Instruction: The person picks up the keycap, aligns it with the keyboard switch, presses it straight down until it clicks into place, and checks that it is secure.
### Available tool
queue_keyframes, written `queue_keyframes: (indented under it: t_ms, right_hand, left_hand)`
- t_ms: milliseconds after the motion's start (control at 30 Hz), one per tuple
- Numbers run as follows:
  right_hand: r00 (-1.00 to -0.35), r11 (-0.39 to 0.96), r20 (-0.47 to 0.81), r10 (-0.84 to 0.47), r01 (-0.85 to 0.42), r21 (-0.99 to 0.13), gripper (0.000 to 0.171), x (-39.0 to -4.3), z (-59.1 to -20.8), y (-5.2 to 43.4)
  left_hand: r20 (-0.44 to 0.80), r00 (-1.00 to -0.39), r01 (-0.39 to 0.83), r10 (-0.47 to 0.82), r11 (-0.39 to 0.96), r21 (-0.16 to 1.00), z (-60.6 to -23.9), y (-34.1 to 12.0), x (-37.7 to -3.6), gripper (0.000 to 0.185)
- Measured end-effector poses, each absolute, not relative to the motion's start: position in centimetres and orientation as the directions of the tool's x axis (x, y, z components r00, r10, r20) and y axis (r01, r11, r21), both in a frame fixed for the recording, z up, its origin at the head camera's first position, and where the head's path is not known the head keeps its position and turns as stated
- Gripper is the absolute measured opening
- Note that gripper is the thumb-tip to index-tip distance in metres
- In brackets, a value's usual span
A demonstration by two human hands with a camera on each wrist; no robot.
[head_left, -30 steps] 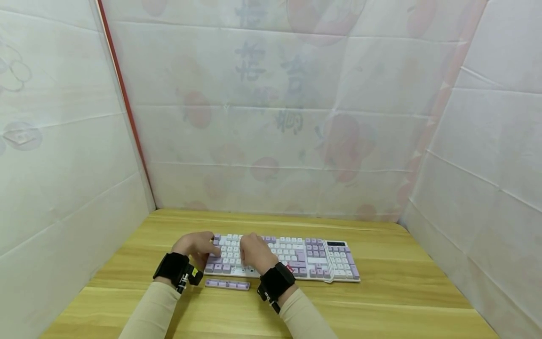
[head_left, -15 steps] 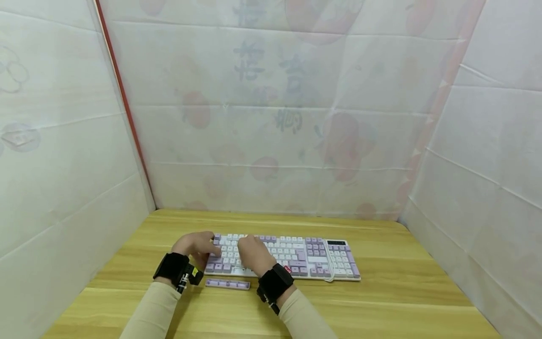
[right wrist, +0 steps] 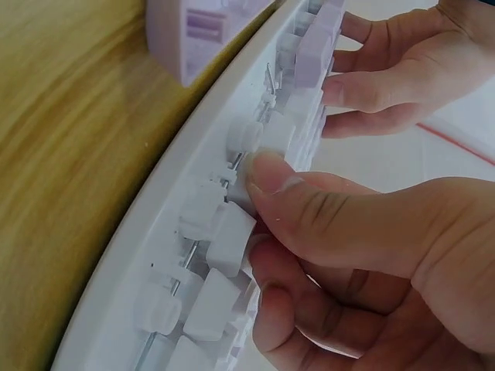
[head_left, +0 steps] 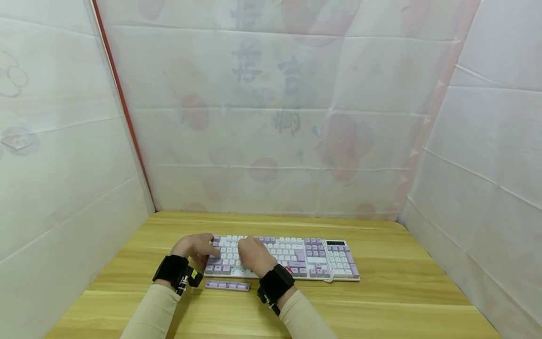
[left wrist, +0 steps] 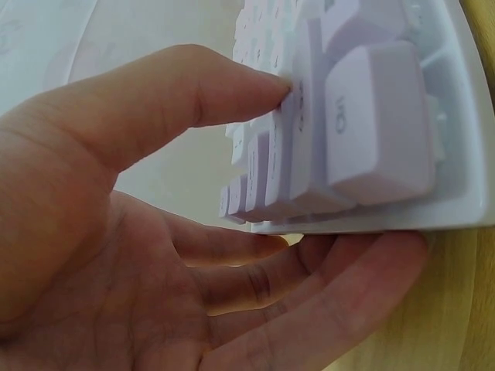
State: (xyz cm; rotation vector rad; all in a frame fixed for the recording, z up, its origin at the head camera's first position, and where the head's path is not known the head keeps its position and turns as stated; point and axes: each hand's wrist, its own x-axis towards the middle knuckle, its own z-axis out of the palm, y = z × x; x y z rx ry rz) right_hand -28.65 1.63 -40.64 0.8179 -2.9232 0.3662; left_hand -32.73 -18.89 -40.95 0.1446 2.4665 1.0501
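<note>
A white and lilac keyboard (head_left: 281, 254) lies on the table. My left hand (head_left: 196, 247) grips its left end. In the left wrist view the thumb (left wrist: 232, 85) presses on a lilac key at the side, and the other fingers sit along the underside of the edge. My right hand (head_left: 256, 256) is over the front row. In the right wrist view its thumb and curled forefinger pinch a white keycap (right wrist: 241, 195), mostly covered by the thumb tip. Bare switch stems and a thin metal wire (right wrist: 189, 255) show along the front there. The detached lilac spacebar (head_left: 227, 285) lies in front, underside up.
A white cable (head_left: 328, 261), bundled lengthwise, lies across the keyboard's right part. The wooden table (head_left: 402, 292) extends to both sides. White printed sheets (head_left: 271, 141) close off the back, left and right. A red strip (head_left: 123, 103) runs down the back left corner.
My right hand has shifted slightly left over the front keys since one second ago. The left hand, keyboard and spacebar keep their places.
</note>
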Motion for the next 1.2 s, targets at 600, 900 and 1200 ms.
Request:
queue_keyframes:
  t_ms: [600,900,1200]
  right_hand:
    - [-0.851,0.823,0.153,-0.502,-0.525,-0.216,0.038,-28.5,-40.5,1.9]
    - [-0.845,0.806,0.15,-0.514,-0.535,-0.252,0.045,-28.5,-40.2,2.3]
    - [-0.822,0.803,0.172,-0.543,-0.568,-0.178,0.023,-28.3,-39.6,2.4]
  left_hand:
    - [-0.367,-0.89,-0.073,0.27,0.711,0.699,-41.2,-19.0,-32.9,0.05]
    - [-0.367,-0.89,-0.069,0.27,0.717,0.694,-41.2,-19.0,-32.9,0.05]
    - [-0.374,-0.884,-0.074,0.279,0.707,0.703,-41.1,-19.0,-33.0,0.054]
